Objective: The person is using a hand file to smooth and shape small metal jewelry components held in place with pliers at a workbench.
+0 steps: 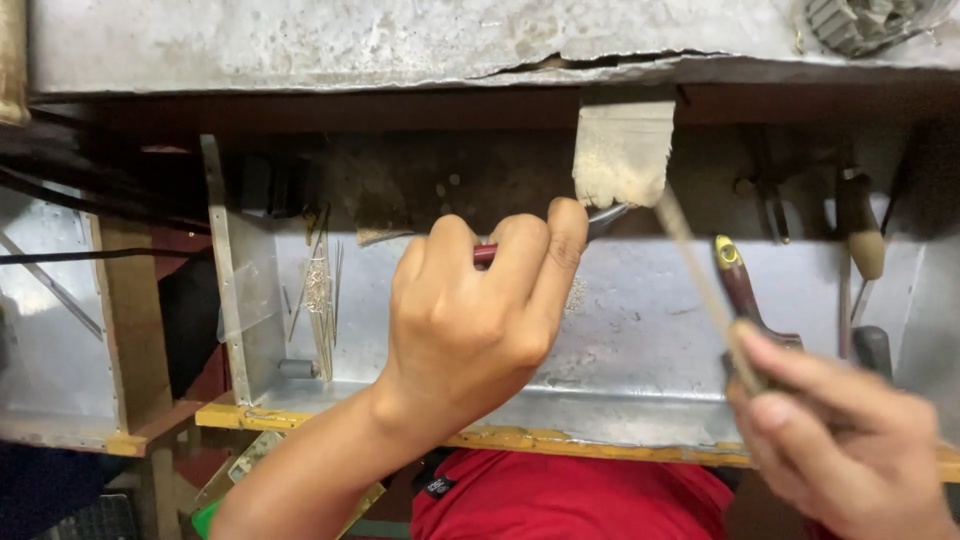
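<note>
The left hand is closed tight around red-handled pliers, and their metal tips reach up to a pale wooden peg that sticks out from the edge of the worktop. The right hand pinches a thin file that slants up to the bottom of the peg. Under both hands sits a shiny metal tray. A bunch of thin wires lies in the tray on the left side. More tools hang on the right.
</note>
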